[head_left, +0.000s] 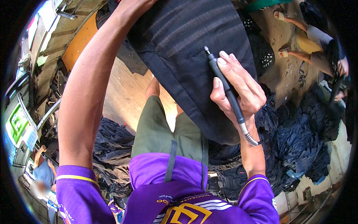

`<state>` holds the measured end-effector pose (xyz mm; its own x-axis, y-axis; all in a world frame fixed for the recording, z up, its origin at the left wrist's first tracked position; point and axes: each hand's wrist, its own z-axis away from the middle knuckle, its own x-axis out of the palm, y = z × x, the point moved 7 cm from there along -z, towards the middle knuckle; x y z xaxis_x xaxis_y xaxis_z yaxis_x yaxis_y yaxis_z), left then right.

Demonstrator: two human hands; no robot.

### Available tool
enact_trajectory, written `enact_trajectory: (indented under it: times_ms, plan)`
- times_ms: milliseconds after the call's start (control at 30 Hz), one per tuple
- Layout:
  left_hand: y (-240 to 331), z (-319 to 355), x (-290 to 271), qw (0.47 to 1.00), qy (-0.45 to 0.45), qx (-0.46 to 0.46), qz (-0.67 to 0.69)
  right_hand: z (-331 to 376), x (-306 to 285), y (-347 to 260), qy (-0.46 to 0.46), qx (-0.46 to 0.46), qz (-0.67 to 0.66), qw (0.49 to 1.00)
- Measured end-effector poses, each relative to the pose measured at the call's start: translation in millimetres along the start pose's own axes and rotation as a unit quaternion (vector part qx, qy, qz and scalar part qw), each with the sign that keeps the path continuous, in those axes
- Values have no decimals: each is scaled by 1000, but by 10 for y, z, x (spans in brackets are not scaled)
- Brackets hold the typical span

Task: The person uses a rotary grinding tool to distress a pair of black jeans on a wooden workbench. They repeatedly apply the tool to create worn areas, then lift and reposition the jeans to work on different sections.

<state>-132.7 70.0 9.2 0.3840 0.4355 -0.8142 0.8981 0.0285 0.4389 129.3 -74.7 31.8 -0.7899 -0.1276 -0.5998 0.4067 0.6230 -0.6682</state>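
Note:
A dark navy piece of denim-like cloth (179, 71), apparently a trouser leg stretched smooth, slants across the middle in front of me. My right hand (240, 87) is closed around a slim black rotary grinder handpiece (225, 84) with a metal spring collar and cord at its lower end. Its rounded bit is at the cloth, beside a rough, frayed-looking patch (194, 54). My left arm reaches up along the cloth's left side. Only the wrist end of my left hand (138, 2) shows at the upper edge; its fingers are out of view.
Heaps of dark garments (298, 127) lie to the right, with another dark pile (112, 142) at the left. A co-worker's legs (304, 41) and hands are at the upper right. Another person (44, 170) is at the lower left. An orange panel (80, 41) stands upper left.

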Motion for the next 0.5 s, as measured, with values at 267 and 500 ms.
enact_trajectory:
  times_ms: [267,500]
  plan:
    - [9,-1,-10,1000,0,2,6,23,50,-82,-58,-40,-38,997]
    - [16,7,-10,1000,-3,1,9,31,10,-36,-22,-16,-17,999]
